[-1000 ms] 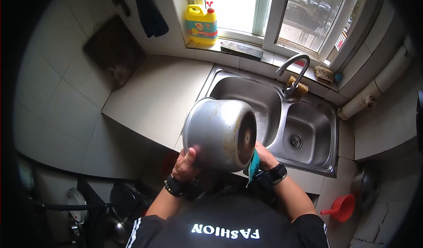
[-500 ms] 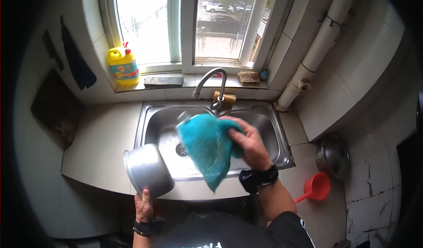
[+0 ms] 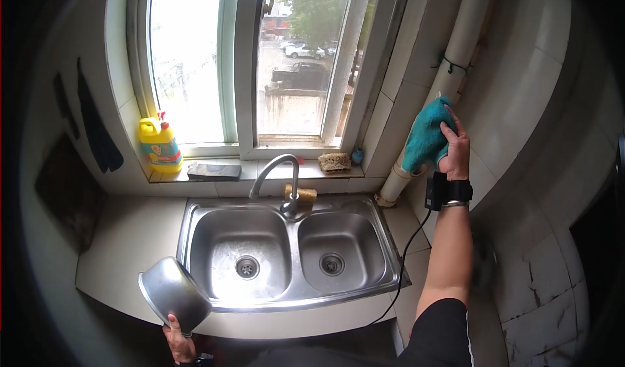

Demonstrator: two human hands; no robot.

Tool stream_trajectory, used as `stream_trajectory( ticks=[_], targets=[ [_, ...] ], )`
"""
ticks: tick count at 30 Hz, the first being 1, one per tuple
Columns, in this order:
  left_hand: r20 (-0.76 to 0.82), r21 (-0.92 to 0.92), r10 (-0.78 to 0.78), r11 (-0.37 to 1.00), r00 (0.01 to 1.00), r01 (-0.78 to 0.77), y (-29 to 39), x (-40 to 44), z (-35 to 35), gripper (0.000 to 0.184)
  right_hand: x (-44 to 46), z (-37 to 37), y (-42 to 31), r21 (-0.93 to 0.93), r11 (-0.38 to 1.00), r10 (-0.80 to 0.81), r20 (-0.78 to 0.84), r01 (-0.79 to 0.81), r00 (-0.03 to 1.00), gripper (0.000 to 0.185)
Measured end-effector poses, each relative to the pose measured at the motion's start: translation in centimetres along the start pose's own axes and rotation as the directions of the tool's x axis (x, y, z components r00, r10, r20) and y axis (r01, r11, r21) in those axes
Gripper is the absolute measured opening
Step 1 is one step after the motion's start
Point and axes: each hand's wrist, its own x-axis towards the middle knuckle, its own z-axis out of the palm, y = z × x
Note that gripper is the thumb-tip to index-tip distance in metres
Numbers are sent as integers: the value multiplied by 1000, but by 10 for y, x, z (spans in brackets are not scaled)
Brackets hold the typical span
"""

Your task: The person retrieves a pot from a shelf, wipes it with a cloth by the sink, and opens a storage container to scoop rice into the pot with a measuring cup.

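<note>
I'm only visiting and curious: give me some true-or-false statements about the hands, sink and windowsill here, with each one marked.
1. The left hand holds a metal pot. True.
2. The right hand is empty. False: it holds a teal cloth.
3. The sink has two basins. True.
4. The yellow jug lies in the sink. False: it stands on the windowsill.
5. The cloth touches the pot. False: they are apart.
</note>
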Motion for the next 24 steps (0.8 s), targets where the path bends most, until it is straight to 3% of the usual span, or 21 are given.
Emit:
stream_trajectory(
  ticks=[7,10,12,14,16,22,24],
  targets=[
    [-82,52,36,998,996,-32,-7,-6,1,47,98,0,-3,-47,988,-142,68,145,988,38],
    [-99,68,70,996,993,-63,-3,-9,13,46,132,-6,-3,-270,935,-234,17,230,972,44],
    [-122,77,82,994,989,-73,-5,-11,11,46,151,-25,9,-650,693,-365,55,311,929,49],
    [-127,87,86,993,988,-75,-5,-11,12,47,162,-35,18,-856,411,-428,124,315,895,54],
    [-111,99,77,993,991,-66,-2,-12,13,48,160,-38,21,-940,186,-433,183,286,883,59],
    [-156,95,105,991,982,-91,-5,-5,18,50,134,-5,-3,-998,-67,-256,8,-9,967,59],
    [-163,87,75,994,984,-62,-7,-3,17,49,135,-9,2,-970,-237,-398,149,56,905,52]
  ],
)
